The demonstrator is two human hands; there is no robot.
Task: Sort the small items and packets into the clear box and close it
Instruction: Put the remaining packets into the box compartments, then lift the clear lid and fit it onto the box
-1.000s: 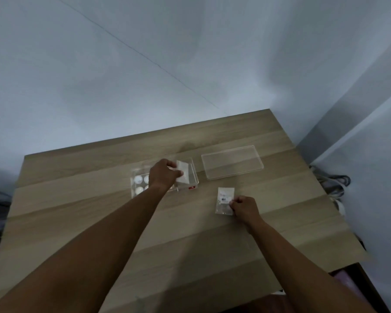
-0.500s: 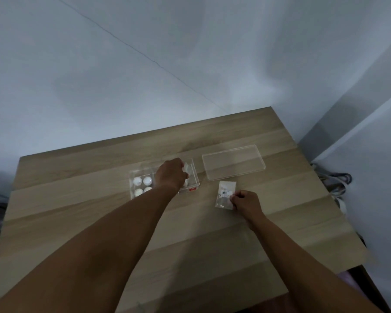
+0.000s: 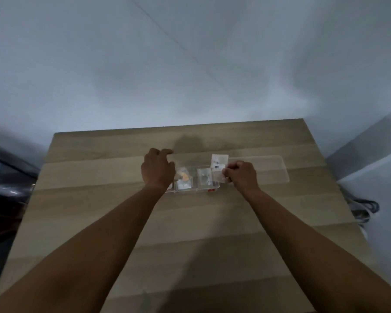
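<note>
The clear box point(image 3: 209, 190) sits mid-table, lidless, with a small red label on its front wall. Inside lie a packet with something orange point(image 3: 183, 180) and another clear packet point(image 3: 204, 178). My right hand point(image 3: 242, 176) pinches a small clear packet with a printed label point(image 3: 219, 164), held upright over the box's right end. My left hand point(image 3: 157, 169) hovers over the box's left end, fingers loosely curled, holding nothing; it hides that part of the box. The clear lid point(image 3: 271, 169) lies flat to the right of the box.
The wooden table point(image 3: 190, 224) stands against a pale wall. Cables point(image 3: 363, 207) lie on the floor past the right edge. Something dark point(image 3: 7, 190) stands at the left, off the table.
My right hand has lifted the labelled packet off the table and carried it over the box. My left hand has let go of its packet into the box and shifted left.
</note>
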